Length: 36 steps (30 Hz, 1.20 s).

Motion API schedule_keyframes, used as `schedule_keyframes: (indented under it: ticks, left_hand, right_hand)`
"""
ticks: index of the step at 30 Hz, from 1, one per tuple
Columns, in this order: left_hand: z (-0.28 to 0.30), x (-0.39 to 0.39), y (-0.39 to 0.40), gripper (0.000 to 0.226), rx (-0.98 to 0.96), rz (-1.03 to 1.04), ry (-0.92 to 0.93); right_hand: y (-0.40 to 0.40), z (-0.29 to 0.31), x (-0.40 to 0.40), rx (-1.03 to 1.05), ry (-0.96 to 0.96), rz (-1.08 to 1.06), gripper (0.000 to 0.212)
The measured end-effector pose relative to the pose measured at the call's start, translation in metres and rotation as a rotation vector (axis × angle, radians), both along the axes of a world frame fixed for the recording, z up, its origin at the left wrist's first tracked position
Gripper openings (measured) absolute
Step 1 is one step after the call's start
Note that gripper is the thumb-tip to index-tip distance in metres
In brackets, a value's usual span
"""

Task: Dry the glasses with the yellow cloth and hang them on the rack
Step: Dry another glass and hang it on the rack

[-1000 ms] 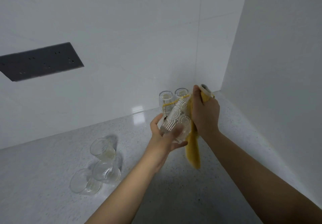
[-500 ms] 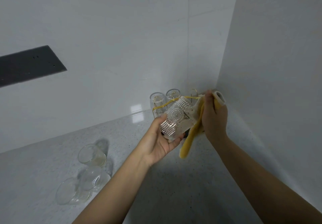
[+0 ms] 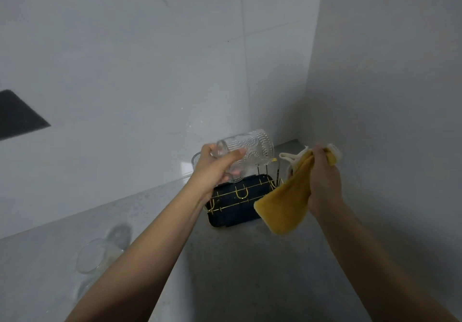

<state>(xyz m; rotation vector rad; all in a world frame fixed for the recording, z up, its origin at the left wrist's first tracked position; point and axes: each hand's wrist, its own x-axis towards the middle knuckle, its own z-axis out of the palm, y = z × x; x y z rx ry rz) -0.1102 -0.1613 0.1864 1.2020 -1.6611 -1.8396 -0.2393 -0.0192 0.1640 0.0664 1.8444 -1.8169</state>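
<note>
Clear glass (image 3: 93, 255) seen lying on table (image 3: 250, 271), well left of rack, partly hidden by forearm. Yellow cloth (image 3: 287, 204) gripped in right hand (image 3: 323, 174), hanging just right of rack. Black rack (image 3: 240, 200) with gold wires set in table corner. Patterned glass (image 3: 252, 149) held tilted above rack, left hand (image 3: 215, 169) curled round it.

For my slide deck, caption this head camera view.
Left hand holds an embossed glass above the drying rack; right hand grips the yellow cloth.

Dark wall panel (image 3: 17, 115) far left, above grey countertop (image 3: 250, 271).
</note>
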Motion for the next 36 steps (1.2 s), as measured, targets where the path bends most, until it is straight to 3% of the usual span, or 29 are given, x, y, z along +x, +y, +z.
schedule_keyframes:
  ticks: [2, 8, 14, 23, 36]
  left_hand:
    - [0.002, -0.021, -0.012, 0.056, -0.151, 0.01, -0.047]
    - [-0.009, -0.074, -0.041, 0.063, -0.631, -0.108, -0.211]
    - [-0.031, -0.104, -0.052, 0.074, -0.856, -0.331, -0.552]
    - [-0.061, -0.123, -0.059, 0.078, -0.868, -0.451, -0.722]
    - [-0.08, -0.132, -0.067, 0.079, -0.817, -0.5, -0.78]
  right_hand:
    - [-0.004, -0.003, -0.01, 0.013, -0.008, 0.002, 0.048]
    - [-0.022, -0.012, -0.02, -0.017, -0.117, 0.051, 0.054]
    - [-0.034, -0.028, -0.025, 0.04, -0.219, 0.086, 0.054]
    - [-0.043, -0.035, -0.032, 0.078, -0.309, 0.145, 0.042]
    - [-0.042, -0.039, -0.037, 0.083, -0.362, 0.149, 0.043]
